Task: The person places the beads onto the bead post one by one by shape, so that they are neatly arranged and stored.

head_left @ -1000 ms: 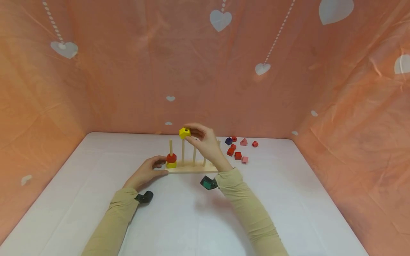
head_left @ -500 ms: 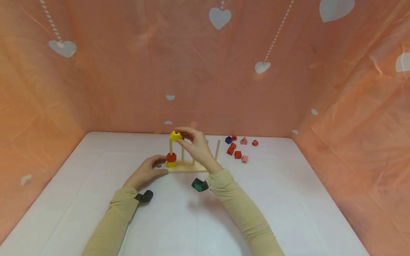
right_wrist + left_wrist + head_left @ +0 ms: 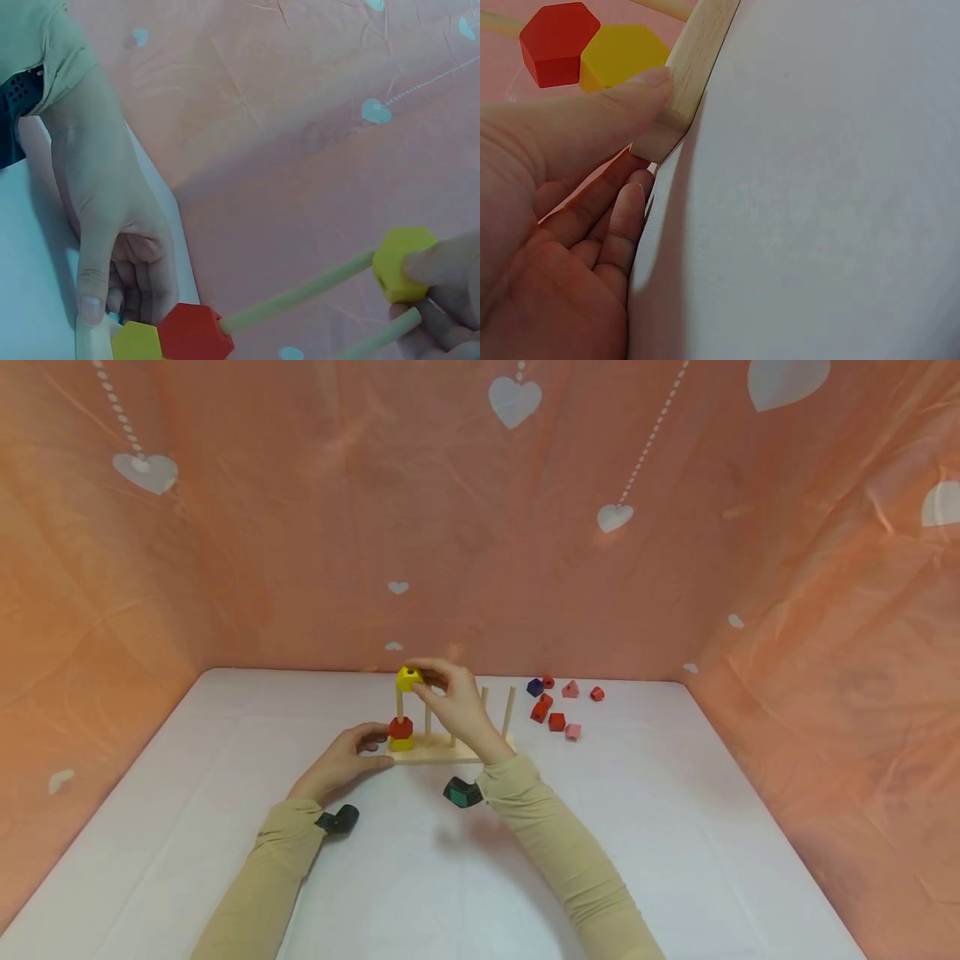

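Note:
My right hand [image 3: 456, 700] pinches a yellow hexagonal bead [image 3: 407, 681] with a hole through it, thumb on one side. In the right wrist view this bead [image 3: 399, 262] is right at the tip of the leftmost peg [image 3: 292, 301]. The peg belongs to a pale wooden peg stand [image 3: 450, 756]. Lower on that peg, a red hexagonal bead [image 3: 401, 727] sits on another yellow bead [image 3: 401, 744]. My left hand [image 3: 343, 764] holds the stand's left end, its thumb [image 3: 641, 88] along the wood and its fingers curled at the end.
Right of the stand lie several loose beads: a dark purple one [image 3: 535, 687], a pink triangular one [image 3: 571, 690], a pink one [image 3: 573, 732] and several red ones such as this red bead [image 3: 557, 722]. White cloth [image 3: 390, 877] covers the table; a pink heart-patterned curtain [image 3: 465, 543] surrounds it.
My right hand has carried the yellow bead left and slightly down, from above the second peg to the top of the leftmost peg. The left hand has stayed at the stand's end.

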Demonstrator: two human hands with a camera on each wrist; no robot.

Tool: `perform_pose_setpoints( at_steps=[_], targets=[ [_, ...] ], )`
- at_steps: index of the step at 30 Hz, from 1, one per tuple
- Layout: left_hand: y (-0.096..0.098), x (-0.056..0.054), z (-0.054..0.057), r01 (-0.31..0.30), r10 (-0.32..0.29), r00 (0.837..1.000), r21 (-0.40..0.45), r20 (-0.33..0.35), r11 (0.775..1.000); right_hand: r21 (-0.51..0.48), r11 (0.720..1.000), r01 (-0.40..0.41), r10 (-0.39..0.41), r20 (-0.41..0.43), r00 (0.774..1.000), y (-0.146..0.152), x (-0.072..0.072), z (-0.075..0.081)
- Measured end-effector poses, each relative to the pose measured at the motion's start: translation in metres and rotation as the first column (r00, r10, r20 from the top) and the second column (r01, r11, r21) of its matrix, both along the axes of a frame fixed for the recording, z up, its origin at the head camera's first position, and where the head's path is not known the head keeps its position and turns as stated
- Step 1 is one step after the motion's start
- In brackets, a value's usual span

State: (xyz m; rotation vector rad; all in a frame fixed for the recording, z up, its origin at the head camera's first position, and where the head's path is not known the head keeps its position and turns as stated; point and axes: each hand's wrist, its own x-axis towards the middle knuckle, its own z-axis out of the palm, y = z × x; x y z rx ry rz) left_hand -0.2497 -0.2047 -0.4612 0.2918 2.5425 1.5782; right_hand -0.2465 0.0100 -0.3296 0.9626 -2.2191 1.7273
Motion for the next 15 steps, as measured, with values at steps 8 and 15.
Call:
perform_pose_setpoints(
  at_steps=[8,15],
  targets=[
    [0.0006,0.0021,0.0023,-0.007,0.007,1.0,-0.016,0.006,1.0,-0.053,0.998,-0.029,0.03,0.006,1.0,-0.0052,0.0001,-0.0031],
    [0.0021,0.0022,0.0015,-0.006,0.005,1.0,0.014,0.02,1.0,-0.026,0.999,-0.025,0.025,0.009,1.0,-0.0093,-0.0001,-0.0036]
  ],
)
